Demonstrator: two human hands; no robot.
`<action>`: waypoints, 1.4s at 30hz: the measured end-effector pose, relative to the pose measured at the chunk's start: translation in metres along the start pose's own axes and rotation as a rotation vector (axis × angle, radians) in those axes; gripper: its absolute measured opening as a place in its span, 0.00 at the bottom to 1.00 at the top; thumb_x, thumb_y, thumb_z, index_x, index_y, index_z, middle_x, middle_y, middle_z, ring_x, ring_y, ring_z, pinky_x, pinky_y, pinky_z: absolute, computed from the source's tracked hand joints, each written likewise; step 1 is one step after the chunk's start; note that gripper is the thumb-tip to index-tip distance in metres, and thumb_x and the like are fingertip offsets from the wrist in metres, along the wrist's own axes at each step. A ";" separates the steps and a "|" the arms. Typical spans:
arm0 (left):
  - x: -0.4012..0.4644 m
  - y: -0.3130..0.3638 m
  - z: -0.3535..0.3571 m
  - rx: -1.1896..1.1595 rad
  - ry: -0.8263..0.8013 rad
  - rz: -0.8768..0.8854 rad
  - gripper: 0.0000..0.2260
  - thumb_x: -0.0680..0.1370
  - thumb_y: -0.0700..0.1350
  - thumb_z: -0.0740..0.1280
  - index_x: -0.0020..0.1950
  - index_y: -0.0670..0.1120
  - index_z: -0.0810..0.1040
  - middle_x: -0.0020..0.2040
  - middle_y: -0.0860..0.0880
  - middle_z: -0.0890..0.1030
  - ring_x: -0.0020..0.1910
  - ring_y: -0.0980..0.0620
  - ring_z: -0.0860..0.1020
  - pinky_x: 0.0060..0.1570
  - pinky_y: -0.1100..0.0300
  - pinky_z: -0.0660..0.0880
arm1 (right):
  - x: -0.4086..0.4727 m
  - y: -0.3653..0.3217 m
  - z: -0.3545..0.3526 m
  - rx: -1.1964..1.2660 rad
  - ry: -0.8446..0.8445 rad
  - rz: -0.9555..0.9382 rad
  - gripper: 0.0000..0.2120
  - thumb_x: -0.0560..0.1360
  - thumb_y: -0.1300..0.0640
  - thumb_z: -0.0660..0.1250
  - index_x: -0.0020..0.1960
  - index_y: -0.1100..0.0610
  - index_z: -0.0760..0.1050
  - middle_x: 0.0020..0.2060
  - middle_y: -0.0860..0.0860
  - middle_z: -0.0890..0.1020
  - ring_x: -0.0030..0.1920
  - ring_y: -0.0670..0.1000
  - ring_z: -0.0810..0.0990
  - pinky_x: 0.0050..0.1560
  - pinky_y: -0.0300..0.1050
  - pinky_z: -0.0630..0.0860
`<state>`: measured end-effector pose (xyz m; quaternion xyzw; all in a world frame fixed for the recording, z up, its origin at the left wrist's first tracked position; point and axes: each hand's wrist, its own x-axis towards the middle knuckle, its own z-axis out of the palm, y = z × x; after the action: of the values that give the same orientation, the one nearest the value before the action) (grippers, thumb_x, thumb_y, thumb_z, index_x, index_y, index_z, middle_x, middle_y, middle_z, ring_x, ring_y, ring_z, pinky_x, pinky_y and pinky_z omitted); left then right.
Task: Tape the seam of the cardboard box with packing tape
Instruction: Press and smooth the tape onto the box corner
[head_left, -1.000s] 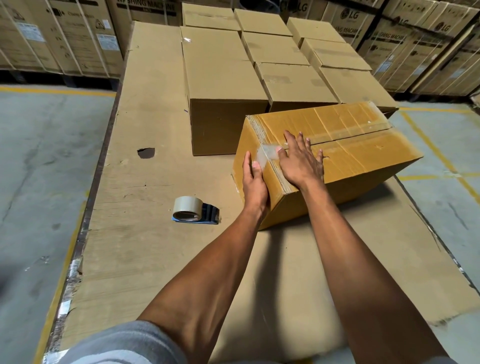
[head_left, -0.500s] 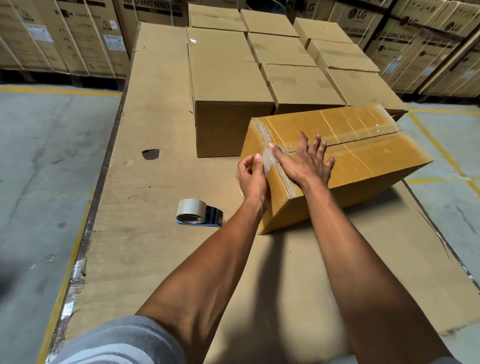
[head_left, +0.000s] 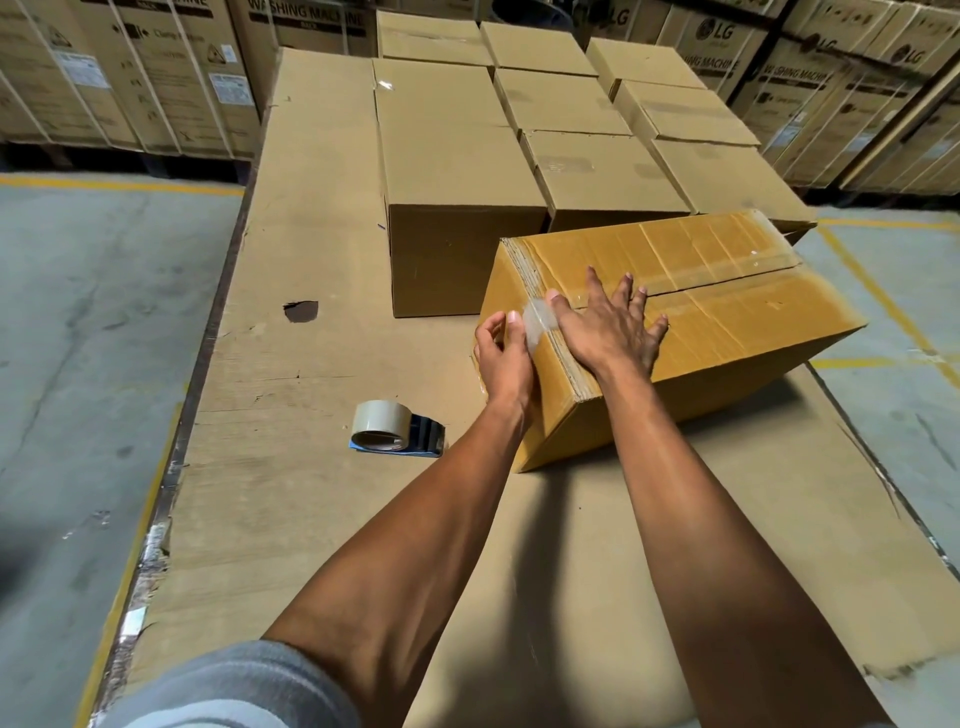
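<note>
A yellow-brown cardboard box (head_left: 727, 322) lies at an angle on the cardboard-covered platform, its top seam covered by clear tape. The tape's loose end (head_left: 537, 318) hangs over the box's near-left top edge. My right hand (head_left: 608, 327) lies flat on the top with spread fingers, thumb on the tape by the edge. My left hand (head_left: 504, 358) is against the box's end face, its fingertips pinching the tape end. A roll of tan packing tape in a blue dispenser (head_left: 397, 428) lies on the platform left of the box, apart from both hands.
Several closed plain cardboard boxes (head_left: 457, 171) stand in rows behind the taped box. The platform (head_left: 291, 467) has a small hole (head_left: 301, 310) at the left and a metal edge on its left side. Large printed appliance cartons (head_left: 130, 78) line the back; concrete floor lies on both sides.
My left hand has slid up the end face and curled its fingers onto the tape end. My right hand has turned a little, its thumb pressing the tape by the edge.
</note>
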<state>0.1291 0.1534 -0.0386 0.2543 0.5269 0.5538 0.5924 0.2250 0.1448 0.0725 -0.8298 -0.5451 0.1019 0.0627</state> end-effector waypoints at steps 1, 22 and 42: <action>0.001 -0.001 -0.003 0.032 0.007 0.021 0.11 0.80 0.66 0.70 0.60 0.66 0.78 0.70 0.49 0.78 0.68 0.48 0.80 0.72 0.43 0.78 | 0.001 0.001 0.002 -0.010 0.004 -0.004 0.37 0.81 0.27 0.46 0.86 0.39 0.45 0.87 0.56 0.45 0.87 0.61 0.43 0.82 0.72 0.41; -0.018 -0.010 -0.004 -0.038 -0.139 0.051 0.21 0.77 0.74 0.67 0.70 0.77 0.72 0.81 0.51 0.71 0.77 0.47 0.73 0.77 0.39 0.72 | -0.001 0.013 -0.003 0.021 -0.041 -0.128 0.33 0.86 0.35 0.47 0.87 0.43 0.46 0.87 0.57 0.45 0.87 0.61 0.44 0.83 0.68 0.41; -0.028 0.058 -0.084 0.362 -0.222 0.332 0.16 0.88 0.48 0.67 0.76 0.57 0.78 0.72 0.55 0.80 0.70 0.52 0.78 0.66 0.56 0.76 | -0.038 -0.009 -0.007 0.256 0.463 -0.399 0.14 0.86 0.58 0.60 0.68 0.53 0.78 0.62 0.54 0.84 0.68 0.55 0.76 0.58 0.55 0.81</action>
<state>0.0350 0.1186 -0.0047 0.4984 0.5003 0.5086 0.4927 0.2042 0.1137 0.0846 -0.6931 -0.6510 -0.0359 0.3075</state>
